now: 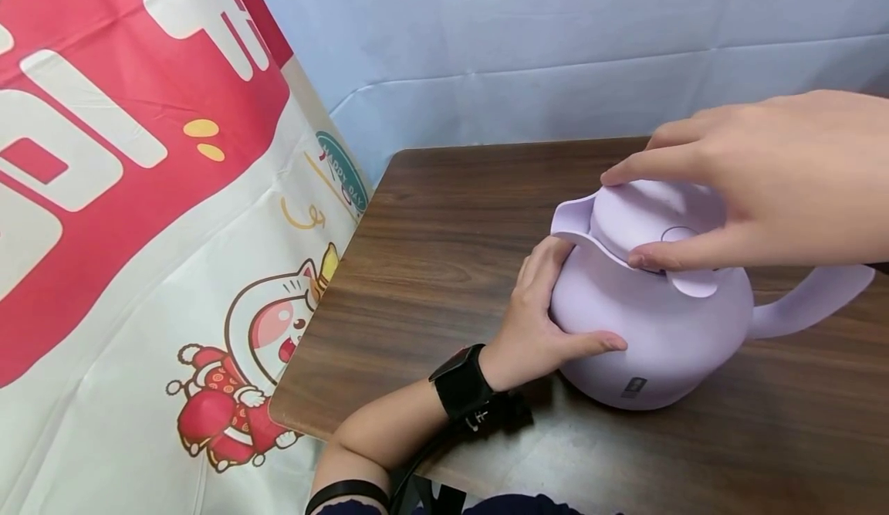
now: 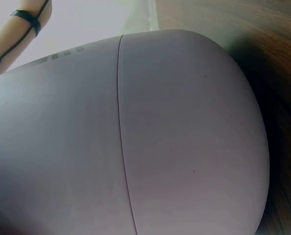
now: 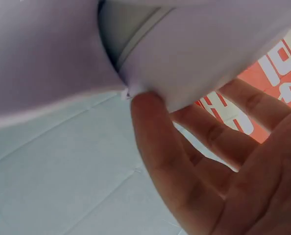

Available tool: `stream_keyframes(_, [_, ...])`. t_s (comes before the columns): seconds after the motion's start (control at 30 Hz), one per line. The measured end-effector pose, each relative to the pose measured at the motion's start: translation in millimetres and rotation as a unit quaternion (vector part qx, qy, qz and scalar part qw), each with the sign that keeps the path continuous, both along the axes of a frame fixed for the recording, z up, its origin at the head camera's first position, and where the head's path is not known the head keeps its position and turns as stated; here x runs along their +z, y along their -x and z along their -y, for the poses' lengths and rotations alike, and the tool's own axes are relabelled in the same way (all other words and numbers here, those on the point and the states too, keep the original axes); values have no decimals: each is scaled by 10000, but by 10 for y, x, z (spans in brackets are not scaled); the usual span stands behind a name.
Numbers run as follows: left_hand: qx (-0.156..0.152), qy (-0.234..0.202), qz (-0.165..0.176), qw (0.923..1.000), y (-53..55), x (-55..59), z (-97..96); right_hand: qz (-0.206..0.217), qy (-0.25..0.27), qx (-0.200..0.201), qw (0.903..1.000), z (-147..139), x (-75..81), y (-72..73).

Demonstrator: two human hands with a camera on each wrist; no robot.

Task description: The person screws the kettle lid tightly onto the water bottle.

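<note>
A lavender thermal jug (image 1: 653, 330) with a spout on its left and a handle (image 1: 812, 306) on its right stands upright on the table. My left hand (image 1: 531, 322) holds the jug's body from the left, thumb across the front and fingers round the far side. From above, my right hand (image 1: 771, 183) grips the lid (image 1: 639, 210), with the thumb at its near edge and fingers at its far edge. In the right wrist view the lid (image 3: 194, 54) sits at the jug's mouth, thumb against its rim. Only the jug's seamed body (image 2: 184, 122) fills the left wrist view.
The brown wood-grain table (image 1: 444, 268) has its left edge beside my left forearm. Behind it hangs a pale blue cloth (image 1: 528, 52). A printed red and white cloth (image 1: 139, 283) hangs at the left. A black band (image 1: 461, 382) circles my left wrist.
</note>
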State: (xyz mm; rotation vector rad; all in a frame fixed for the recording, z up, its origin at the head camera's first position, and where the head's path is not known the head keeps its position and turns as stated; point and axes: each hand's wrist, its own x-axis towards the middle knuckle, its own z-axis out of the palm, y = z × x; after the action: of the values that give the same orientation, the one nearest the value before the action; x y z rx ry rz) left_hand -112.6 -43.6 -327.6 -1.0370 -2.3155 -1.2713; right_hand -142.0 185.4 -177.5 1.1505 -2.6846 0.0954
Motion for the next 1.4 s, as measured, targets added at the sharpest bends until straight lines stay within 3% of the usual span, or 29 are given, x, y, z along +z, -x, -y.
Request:
stream_keyframes(0.13, [-12,-18,0,10000,5,-7,-3,24,35,163,9999,-8,-3,30])
stream_keyframes(0.33, [-66,-68,111,9999,2,-18,-16,158,-91,66,9998,-65,-9,40])
stream_keyframes(0.53, [-61,-80,102,9999,-1,-19,-28,595,32,969,9935,-216,2,85])
stream_keyframes(0.63, [-28,-73,66,9999,-3,-18,-23,681,36,1188,9906,-232,-9,111])
stream_keyframes(0.73, [-34,-106,75,9999,-4,-16,-18,544,105,1092,9925,-200,-7,118])
stream_keyframes(0.9, [-37,-91,29,9999,2,-16,-14,141,58,462,9988,-113,22,92])
stream_keyframes(1.03, [23,-39,-60,10000,13,-17,-10,131,-54,160,9998,-73,37,77])
stream_keyframes(1.23, [-6,-53,-96,9999,19,-16,-5,438,-75,722,9964,-133,26,48])
stream_keyframes(1.4, [-42,-49,-98,9999,18,-13,0,317,-16,948,9950,-128,1,74])
